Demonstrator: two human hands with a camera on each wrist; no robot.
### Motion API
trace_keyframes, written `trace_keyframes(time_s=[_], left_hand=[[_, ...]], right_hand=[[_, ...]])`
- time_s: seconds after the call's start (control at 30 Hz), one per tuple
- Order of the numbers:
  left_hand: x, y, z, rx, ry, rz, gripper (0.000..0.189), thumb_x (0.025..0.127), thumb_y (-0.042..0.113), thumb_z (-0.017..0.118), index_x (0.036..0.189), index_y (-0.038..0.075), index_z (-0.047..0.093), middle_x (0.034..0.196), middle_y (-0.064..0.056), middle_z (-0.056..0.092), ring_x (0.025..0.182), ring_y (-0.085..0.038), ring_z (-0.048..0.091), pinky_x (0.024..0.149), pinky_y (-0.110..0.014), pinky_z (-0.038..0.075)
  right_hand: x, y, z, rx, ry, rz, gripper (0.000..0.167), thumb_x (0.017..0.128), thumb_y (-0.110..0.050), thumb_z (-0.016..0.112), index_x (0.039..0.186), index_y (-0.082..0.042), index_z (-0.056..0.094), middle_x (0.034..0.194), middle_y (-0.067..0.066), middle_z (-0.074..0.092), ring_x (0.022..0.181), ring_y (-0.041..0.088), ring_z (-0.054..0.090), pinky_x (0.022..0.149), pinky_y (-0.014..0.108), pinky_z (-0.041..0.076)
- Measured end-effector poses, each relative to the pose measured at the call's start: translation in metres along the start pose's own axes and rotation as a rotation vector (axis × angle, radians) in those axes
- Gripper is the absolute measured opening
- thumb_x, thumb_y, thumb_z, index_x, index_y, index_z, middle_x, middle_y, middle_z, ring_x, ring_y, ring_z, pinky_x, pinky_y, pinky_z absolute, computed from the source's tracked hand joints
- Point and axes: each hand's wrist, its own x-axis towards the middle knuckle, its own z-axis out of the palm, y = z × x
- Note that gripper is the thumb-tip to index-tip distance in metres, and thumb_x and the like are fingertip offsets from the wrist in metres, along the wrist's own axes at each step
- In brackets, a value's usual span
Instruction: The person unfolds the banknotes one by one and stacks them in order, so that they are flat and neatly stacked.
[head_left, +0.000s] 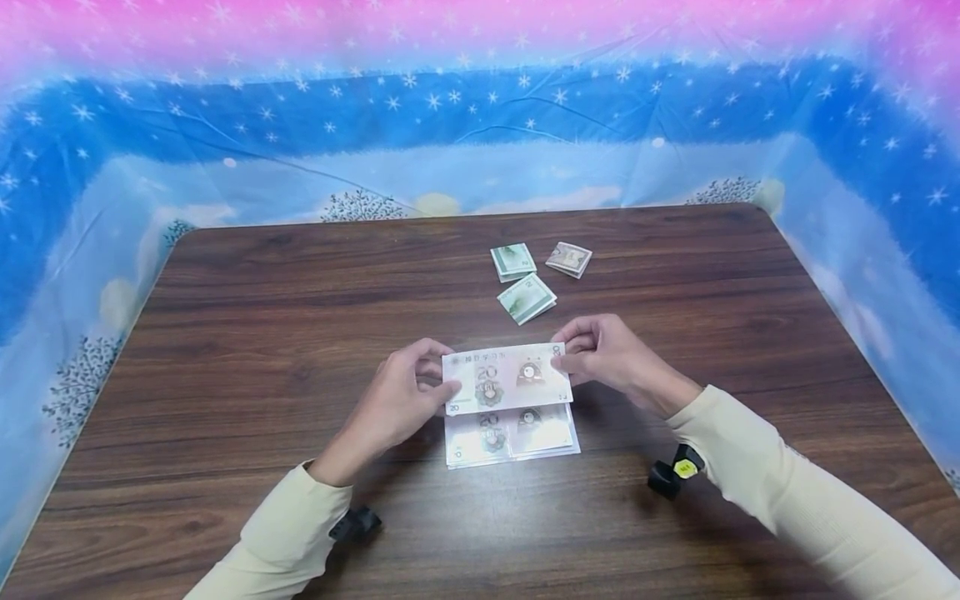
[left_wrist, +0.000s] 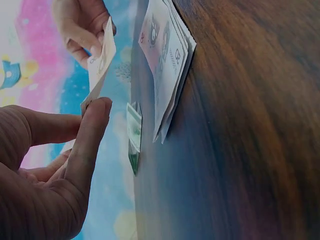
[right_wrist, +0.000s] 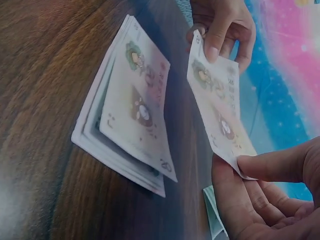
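Note:
Between both hands a flat banknote [head_left: 507, 377] marked 20 is stretched out, raised above the table. The left hand [head_left: 408, 387] pinches its left end between thumb and fingers. At the opposite end, the right hand [head_left: 606, 358] pinches it the same way. Below and nearer the person lies a small stack of similar banknotes [head_left: 510, 442], partly covered by the raised note in the head view. The right wrist view shows the stack [right_wrist: 135, 105] as several layered notes, the top one bowed upward.
Beyond the hands lie two folded green banknotes [head_left: 527, 298] [head_left: 513, 262] and a folded brownish banknote [head_left: 569, 259]. All rest on a dark wood-grain table [head_left: 300, 300]. A blue and pink snowflake-patterned cloth [head_left: 465, 108] surrounds the far and side edges.

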Motion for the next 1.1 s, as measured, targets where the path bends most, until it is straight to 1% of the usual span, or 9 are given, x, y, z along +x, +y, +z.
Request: trace_keyframes(time_s=[0.13, 0.33, 0.43, 0.53, 0.63, 0.77, 0.87, 0.97, 1.1], left_hand=[[-0.001, -0.003, -0.001, -0.008, -0.044, -0.048, 0.029, 0.089, -0.01, 0.068, 0.116, -0.003, 0.062, 0.093, -0.016, 0.073, 0.071, -0.022, 0.072, 0.064, -0.035, 0.062], [-0.004, -0.006, -0.002, 0.071, -0.138, -0.077, 0.029, 0.089, -0.007, 0.07, 0.117, -0.003, 0.061, 0.088, -0.013, 0.074, 0.066, -0.021, 0.072, 0.062, -0.033, 0.061], [-0.005, -0.006, -0.002, 0.16, -0.182, -0.088, 0.03, 0.089, -0.003, 0.072, 0.117, -0.002, 0.061, 0.082, -0.009, 0.073, 0.064, -0.018, 0.071, 0.057, -0.03, 0.058], [-0.007, -0.005, -0.001, 0.269, -0.21, -0.084, 0.031, 0.089, 0.002, 0.075, 0.117, -0.001, 0.061, 0.075, -0.003, 0.071, 0.061, -0.014, 0.068, 0.053, -0.027, 0.051], [-0.008, -0.005, 0.0, 0.344, -0.221, -0.078, 0.032, 0.088, 0.005, 0.077, 0.116, 0.0, 0.062, 0.069, 0.001, 0.069, 0.059, -0.011, 0.064, 0.052, -0.027, 0.046], [-0.009, -0.006, 0.001, 0.418, -0.214, -0.07, 0.03, 0.086, 0.006, 0.079, 0.112, 0.003, 0.064, 0.068, 0.003, 0.066, 0.058, -0.01, 0.06, 0.052, -0.027, 0.046], [-0.009, -0.007, 0.002, 0.468, -0.207, -0.045, 0.028, 0.084, 0.007, 0.08, 0.108, 0.005, 0.065, 0.068, 0.004, 0.065, 0.059, -0.01, 0.059, 0.052, -0.027, 0.046], [-0.009, -0.008, 0.002, 0.511, -0.205, -0.011, 0.028, 0.083, 0.006, 0.081, 0.106, 0.005, 0.064, 0.068, 0.004, 0.063, 0.059, -0.011, 0.058, 0.054, -0.028, 0.046], [-0.008, -0.007, 0.003, 0.554, -0.202, 0.009, 0.027, 0.083, 0.008, 0.082, 0.103, 0.007, 0.063, 0.069, 0.003, 0.062, 0.062, -0.011, 0.058, 0.057, -0.029, 0.048]], right_hand=[[-0.001, 0.006, 0.001, -0.011, -0.01, 0.001, 0.021, 0.088, 0.008, 0.069, 0.107, 0.012, 0.061, 0.085, 0.01, 0.066, 0.076, 0.015, 0.066, 0.074, 0.035, 0.061], [-0.004, 0.018, 0.003, -0.05, -0.041, -0.003, 0.019, 0.086, 0.01, 0.07, 0.103, 0.013, 0.062, 0.084, 0.012, 0.066, 0.073, 0.016, 0.065, 0.07, 0.035, 0.062], [-0.005, 0.022, 0.006, -0.078, -0.056, -0.013, 0.018, 0.084, 0.012, 0.071, 0.1, 0.013, 0.062, 0.082, 0.012, 0.065, 0.071, 0.016, 0.065, 0.067, 0.034, 0.061], [-0.006, 0.026, 0.009, -0.11, -0.067, -0.021, 0.017, 0.083, 0.013, 0.071, 0.098, 0.012, 0.063, 0.08, 0.011, 0.065, 0.07, 0.016, 0.064, 0.065, 0.034, 0.061], [-0.006, 0.028, 0.011, -0.144, -0.066, -0.023, 0.017, 0.081, 0.013, 0.072, 0.095, 0.01, 0.064, 0.077, 0.008, 0.062, 0.069, 0.014, 0.061, 0.063, 0.035, 0.061], [-0.006, 0.03, 0.014, -0.179, -0.079, -0.042, 0.017, 0.079, 0.015, 0.073, 0.092, 0.011, 0.063, 0.073, 0.006, 0.058, 0.065, 0.014, 0.061, 0.061, 0.037, 0.061], [-0.005, 0.031, 0.015, -0.217, -0.088, -0.071, 0.017, 0.078, 0.015, 0.074, 0.09, 0.011, 0.062, 0.071, 0.006, 0.058, 0.06, 0.016, 0.063, 0.059, 0.037, 0.061], [-0.004, 0.031, 0.015, -0.281, -0.075, -0.092, 0.018, 0.078, 0.012, 0.076, 0.089, 0.009, 0.063, 0.069, 0.006, 0.059, 0.057, 0.016, 0.064, 0.056, 0.036, 0.061], [-0.003, 0.033, 0.015, -0.383, -0.048, -0.111, 0.021, 0.076, 0.007, 0.08, 0.09, 0.006, 0.064, 0.067, 0.005, 0.061, 0.054, 0.014, 0.064, 0.054, 0.032, 0.059]])
